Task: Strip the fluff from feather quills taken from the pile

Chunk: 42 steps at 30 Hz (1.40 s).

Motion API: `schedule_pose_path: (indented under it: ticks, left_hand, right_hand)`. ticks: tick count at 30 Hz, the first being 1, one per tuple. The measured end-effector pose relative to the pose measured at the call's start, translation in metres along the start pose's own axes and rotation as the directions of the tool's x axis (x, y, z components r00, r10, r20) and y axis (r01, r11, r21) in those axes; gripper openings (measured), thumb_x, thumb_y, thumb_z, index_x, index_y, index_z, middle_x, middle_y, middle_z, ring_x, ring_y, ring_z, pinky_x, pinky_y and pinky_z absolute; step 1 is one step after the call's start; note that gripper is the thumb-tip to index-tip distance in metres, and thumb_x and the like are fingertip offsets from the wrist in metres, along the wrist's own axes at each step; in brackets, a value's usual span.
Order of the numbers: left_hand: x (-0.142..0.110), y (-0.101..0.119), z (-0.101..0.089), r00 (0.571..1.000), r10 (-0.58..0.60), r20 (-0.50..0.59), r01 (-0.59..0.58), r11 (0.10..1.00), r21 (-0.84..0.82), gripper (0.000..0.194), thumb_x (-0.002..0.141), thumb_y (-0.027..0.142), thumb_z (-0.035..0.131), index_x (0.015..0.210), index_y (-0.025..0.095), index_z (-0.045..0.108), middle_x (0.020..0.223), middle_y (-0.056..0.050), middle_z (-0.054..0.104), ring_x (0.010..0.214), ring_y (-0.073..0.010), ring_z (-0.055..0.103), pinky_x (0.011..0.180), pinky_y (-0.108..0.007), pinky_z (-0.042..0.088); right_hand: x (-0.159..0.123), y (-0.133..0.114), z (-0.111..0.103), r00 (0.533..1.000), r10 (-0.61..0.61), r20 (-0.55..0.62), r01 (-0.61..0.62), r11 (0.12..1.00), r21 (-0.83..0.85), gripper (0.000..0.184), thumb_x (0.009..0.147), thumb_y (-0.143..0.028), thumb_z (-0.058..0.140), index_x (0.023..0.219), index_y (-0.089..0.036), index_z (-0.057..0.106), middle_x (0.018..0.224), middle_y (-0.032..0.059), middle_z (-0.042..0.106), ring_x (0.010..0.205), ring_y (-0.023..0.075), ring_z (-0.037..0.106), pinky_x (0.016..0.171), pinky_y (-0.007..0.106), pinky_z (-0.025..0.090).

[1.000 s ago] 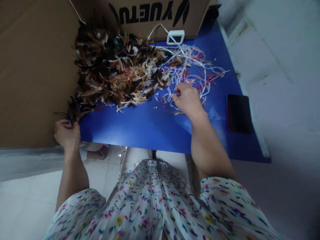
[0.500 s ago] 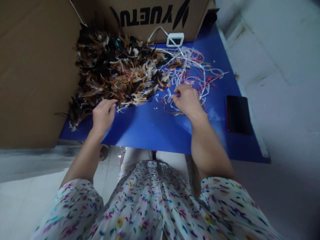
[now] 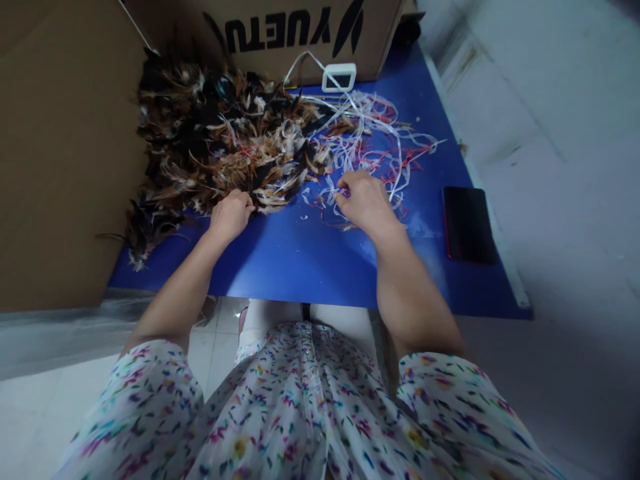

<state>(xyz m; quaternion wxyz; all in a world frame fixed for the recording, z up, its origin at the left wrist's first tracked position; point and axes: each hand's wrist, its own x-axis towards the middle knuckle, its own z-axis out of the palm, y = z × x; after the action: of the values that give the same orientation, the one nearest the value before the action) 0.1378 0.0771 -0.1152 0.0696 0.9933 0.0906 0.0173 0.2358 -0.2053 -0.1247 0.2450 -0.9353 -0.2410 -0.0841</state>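
A wide heap of brown, black and white feathers (image 3: 200,147) covers the left and middle of the blue table. At its front edge my left hand (image 3: 231,217) is closed, thumb and fingers pinched together on feathers; the fingertips are partly hidden. Curled over the near side of a tangle of white and red strings (image 3: 375,140) is my right hand (image 3: 367,203). Its thumb and forefinger come close together, and what they hold, if anything, cannot be made out. A small separate feather tuft (image 3: 143,233) lies left of my left hand.
A large cardboard box (image 3: 370,47) with upside-down lettering stands behind the heap, and a cardboard panel (image 3: 60,167) rises at the left. A small white device with a dark screen (image 3: 339,78) sits by the box. A dark phone (image 3: 469,225) lies on the blue table (image 3: 310,267) at right.
My left hand has moved right and slightly up along the feather heap's front edge. My right hand stays by the strings. The whole view has shifted a little.
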Motion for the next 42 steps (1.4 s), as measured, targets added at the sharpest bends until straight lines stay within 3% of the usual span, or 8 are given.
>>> schedule_pose_path:
  ticks: [5, 9, 12, 16, 21, 26, 31, 42]
  left_hand:
    - [0.015, -0.011, 0.004, 0.989, -0.004, -0.149, -0.039, 0.959, -0.281, 0.006, 0.087, 0.016, 0.062, 0.083, 0.019, 0.064, 0.092, -0.008, 0.068, 0.092, -0.0236, 0.063, 0.092, -0.036, 0.047]
    - [0.024, -0.008, -0.003, 0.958, -0.063, -0.279, -0.103, 0.834, -0.542, 0.01, 0.082, 0.013, 0.066, 0.077, 0.02, 0.06, 0.072, -0.001, 0.063, 0.074, -0.0171, 0.058, 0.08, -0.029, 0.044]
    - [0.028, 0.002, -0.004, 0.966, -0.1, -0.239, -0.12, 0.648, -0.752, 0.011, 0.084, 0.016, 0.066, 0.078, 0.021, 0.058, 0.061, 0.003, 0.059, 0.054, -0.0112, 0.049, 0.061, -0.025, 0.039]
    - [0.027, 0.026, -0.002, 0.996, -0.049, -0.078, -0.062, 0.269, -0.961, 0.019, 0.082, 0.024, 0.073, 0.081, 0.021, 0.055, 0.061, 0.005, 0.061, 0.041, -0.0061, 0.041, 0.044, -0.021, 0.029]
    - [0.02, 0.061, -0.007, 0.996, 0.003, 0.087, 0.087, -0.061, -0.994, 0.032, 0.075, 0.021, 0.083, 0.086, 0.021, 0.053, 0.061, 0.007, 0.061, 0.044, -0.0056, 0.051, 0.041, -0.017, 0.032]
    - [0.015, 0.087, -0.013, 0.98, 0.036, 0.197, 0.199, -0.27, -0.942, 0.035, 0.076, 0.015, 0.086, 0.087, 0.019, 0.053, 0.067, 0.007, 0.065, 0.048, -0.0032, 0.056, 0.044, -0.014, 0.038]
    - [0.014, 0.096, -0.004, 0.97, 0.015, 0.243, 0.235, -0.31, -0.921, 0.023, 0.085, 0.009, 0.076, 0.086, 0.018, 0.055, 0.064, 0.007, 0.066, 0.048, -0.0027, 0.058, 0.044, -0.012, 0.04]
    - [0.015, 0.087, 0.02, 0.996, 0.002, 0.089, 0.088, -0.194, -0.977, 0.043, 0.073, 0.027, 0.091, 0.091, 0.019, 0.053, 0.066, 0.008, 0.068, 0.052, -0.0055, 0.065, 0.049, -0.014, 0.049]
  right_hand:
    - [0.0, -0.004, -0.003, 0.999, 0.002, 0.034, -0.002, 1.0, -0.002, 0.016, 0.088, -0.016, 0.062, 0.102, -0.017, 0.069, 0.111, 0.015, 0.071, 0.105, 0.0329, 0.067, 0.097, 0.054, 0.053]
    - [-0.001, -0.009, -0.008, 0.998, 0.018, 0.056, -0.017, 1.0, -0.021, 0.016, 0.089, -0.014, 0.062, 0.104, -0.015, 0.069, 0.113, 0.0161, 0.07, 0.11, 0.0349, 0.067, 0.099, 0.054, 0.053]
    - [-0.002, -0.011, -0.01, 0.999, 0.023, 0.049, -0.022, 1.0, -0.013, 0.015, 0.089, -0.013, 0.063, 0.102, -0.016, 0.069, 0.112, 0.0159, 0.07, 0.111, 0.0351, 0.067, 0.1, 0.054, 0.053]
    - [-0.002, -0.016, -0.009, 0.999, -0.004, 0.043, -0.004, 0.982, 0.19, 0.01, 0.086, -0.013, 0.066, 0.094, -0.019, 0.068, 0.102, 0.0098, 0.072, 0.098, 0.0276, 0.07, 0.095, 0.047, 0.056]
    - [-0.003, -0.027, -0.001, 0.987, -0.014, 0.158, -0.084, 0.802, 0.592, 0.008, 0.082, -0.017, 0.071, 0.087, -0.02, 0.066, 0.082, 0.0011, 0.069, 0.076, 0.0168, 0.066, 0.077, 0.034, 0.055]
    - [-0.006, -0.04, 0.002, 0.942, -0.022, 0.334, -0.28, 0.492, 0.824, 0.025, 0.077, -0.015, 0.077, 0.1, -0.017, 0.067, 0.084, -0.0002, 0.07, 0.07, 0.011, 0.065, 0.068, 0.025, 0.054]
    - [-0.008, -0.047, 0.0, 0.905, -0.037, 0.423, -0.39, 0.322, 0.863, 0.027, 0.077, -0.021, 0.084, 0.1, -0.017, 0.069, 0.083, 0.0022, 0.076, 0.07, 0.0108, 0.068, 0.06, 0.02, 0.052]
    - [-0.008, -0.049, -0.006, 0.865, 0.005, 0.502, -0.48, 0.304, 0.823, 0.014, 0.077, -0.009, 0.081, 0.087, -0.014, 0.074, 0.072, 0.001, 0.074, 0.061, 0.0089, 0.066, 0.055, 0.018, 0.053]
